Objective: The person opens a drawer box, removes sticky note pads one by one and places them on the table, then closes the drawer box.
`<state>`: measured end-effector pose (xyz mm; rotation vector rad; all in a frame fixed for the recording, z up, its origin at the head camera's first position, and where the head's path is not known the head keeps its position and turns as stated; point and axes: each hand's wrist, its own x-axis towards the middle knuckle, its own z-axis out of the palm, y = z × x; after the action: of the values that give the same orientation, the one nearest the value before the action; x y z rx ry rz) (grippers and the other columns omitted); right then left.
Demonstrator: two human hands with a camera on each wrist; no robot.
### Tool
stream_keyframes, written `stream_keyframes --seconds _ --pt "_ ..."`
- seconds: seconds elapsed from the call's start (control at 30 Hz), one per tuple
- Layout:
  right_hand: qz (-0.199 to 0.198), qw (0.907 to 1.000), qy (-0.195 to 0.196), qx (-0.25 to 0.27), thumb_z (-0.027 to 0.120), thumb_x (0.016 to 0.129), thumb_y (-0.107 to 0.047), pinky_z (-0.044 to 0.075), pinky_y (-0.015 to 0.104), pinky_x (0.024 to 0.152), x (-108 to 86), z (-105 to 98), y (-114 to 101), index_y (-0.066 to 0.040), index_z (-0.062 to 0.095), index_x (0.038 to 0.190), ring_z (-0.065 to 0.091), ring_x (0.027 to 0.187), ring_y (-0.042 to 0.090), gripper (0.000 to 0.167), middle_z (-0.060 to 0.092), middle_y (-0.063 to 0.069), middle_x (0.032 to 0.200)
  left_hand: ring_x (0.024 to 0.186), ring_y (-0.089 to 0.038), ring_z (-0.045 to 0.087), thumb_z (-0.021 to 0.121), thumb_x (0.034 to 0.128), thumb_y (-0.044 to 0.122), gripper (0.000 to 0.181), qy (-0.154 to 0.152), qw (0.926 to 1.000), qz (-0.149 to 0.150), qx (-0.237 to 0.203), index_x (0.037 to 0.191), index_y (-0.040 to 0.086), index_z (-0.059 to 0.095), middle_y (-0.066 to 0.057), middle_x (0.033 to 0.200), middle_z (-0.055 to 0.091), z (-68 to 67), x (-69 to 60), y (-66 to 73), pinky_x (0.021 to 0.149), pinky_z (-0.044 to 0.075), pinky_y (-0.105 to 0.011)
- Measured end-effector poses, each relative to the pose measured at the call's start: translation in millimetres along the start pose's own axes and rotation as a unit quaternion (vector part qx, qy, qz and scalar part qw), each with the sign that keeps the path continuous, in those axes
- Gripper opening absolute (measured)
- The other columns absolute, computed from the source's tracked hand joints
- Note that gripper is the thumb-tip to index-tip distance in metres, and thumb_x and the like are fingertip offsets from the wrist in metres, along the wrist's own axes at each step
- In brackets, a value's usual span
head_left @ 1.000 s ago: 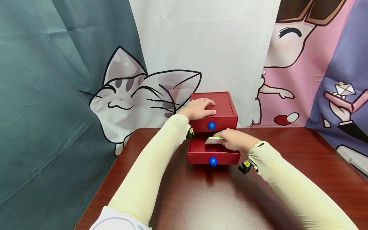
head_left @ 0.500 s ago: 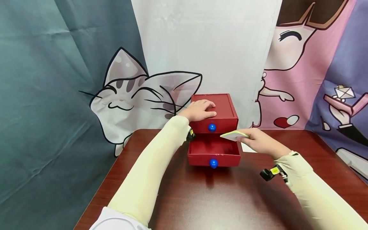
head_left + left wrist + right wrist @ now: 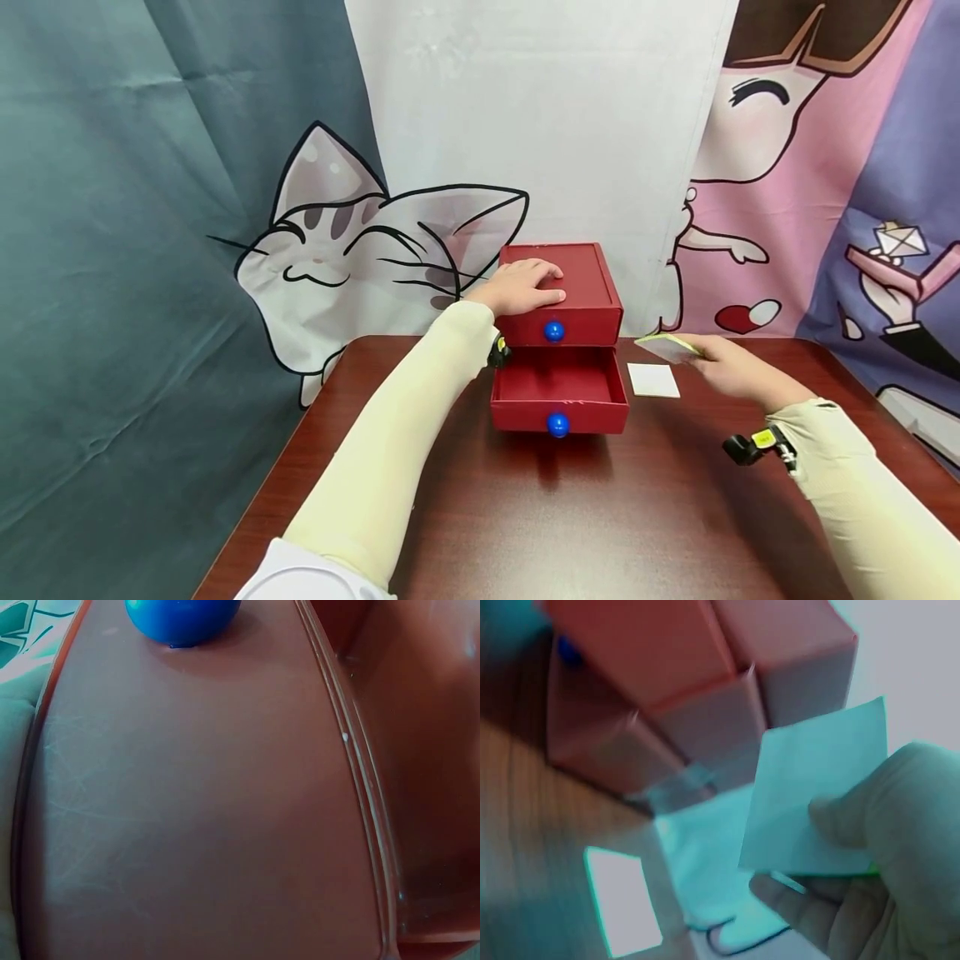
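Note:
A small red drawer cabinet (image 3: pixel 562 279) stands on the table, its lower drawer (image 3: pixel 560 386) pulled out and the upper one closed. Blue round knobs mark both fronts. On the cabinet's top rests my left hand (image 3: pixel 521 286), fingers relaxed. The left wrist view shows the upper drawer front with its blue knob (image 3: pixel 182 619), not the hand. To the right of the cabinet, my right hand (image 3: pixel 731 367) pinches a thin square note pad (image 3: pixel 814 791) above the table, thumb on its pale face. The pad's edge looks yellow-green.
A flat white square (image 3: pixel 653 380) lies on the table just right of the open drawer. The brown wooden table (image 3: pixel 480 517) ends at the back against a hanging printed cloth (image 3: pixel 600 125).
My right hand has lifted the note pad out of the lower drawer and moved right with it. The white square on the table has come into view. My left hand stays put.

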<state>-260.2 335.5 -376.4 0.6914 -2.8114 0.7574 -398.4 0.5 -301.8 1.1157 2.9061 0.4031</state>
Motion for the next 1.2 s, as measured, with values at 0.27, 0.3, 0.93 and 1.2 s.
stream_keyframes --seconds 0.27,0.3,0.93,1.2 --pt "0.018 0.9989 -0.015 -0.04 0.052 0.083 0.015 0.05 0.055 0.086 -15.1 17 51 0.006 0.062 0.127 0.063 0.095 0.033 0.046 0.069 0.024 0.111 0.144 -0.02 0.033 0.051 0.0997 0.055 0.054 -0.005 1.0 -0.003 0.002 0.145 0.026 0.048 0.001 0.153 0.043 -0.1 2.1 2.0 0.12 0.02 -0.044" --pt "0.02 0.9985 -0.013 -0.049 0.052 0.082 0.015 0.05 0.056 0.086 -18.5 20 58 0.006 0.061 0.128 0.063 0.096 0.034 0.048 0.068 0.025 0.112 0.144 -0.02 0.033 0.051 0.0996 0.055 0.054 -0.005 1.0 -0.002 0.0 0.145 0.026 0.048 0.0 0.153 0.043 0.1 2.6 2.1 0.12 0.02 -0.044" --pt "0.046 0.9946 -0.061 -0.07 0.051 0.081 0.011 0.024 0.064 0.115 -59.0 67 112 0.015 0.045 0.14 0.031 0.134 0.064 0.059 0.036 0.044 0.144 0.141 -0.021 0.037 0.051 0.1007 0.052 0.053 0.006 0.9999 0.008 -0.001 0.145 0.023 0.049 -0.001 0.151 0.046 -1.5 -0.5 -0.9 0.118 0.025 -0.044" --pt "0.051 0.991 -0.049 -0.114 0.068 0.095 -0.022 0.032 0.069 0.106 -54.9 70 110 0.015 0.05 0.139 0.037 0.133 0.061 0.06 0.043 0.039 0.144 0.141 -0.021 0.037 0.051 0.1005 0.052 0.053 0.004 1.0 0.007 -0.002 0.144 0.024 0.05 -0.001 0.15 0.046 -0.6 -0.1 -0.7 0.118 0.025 -0.044"
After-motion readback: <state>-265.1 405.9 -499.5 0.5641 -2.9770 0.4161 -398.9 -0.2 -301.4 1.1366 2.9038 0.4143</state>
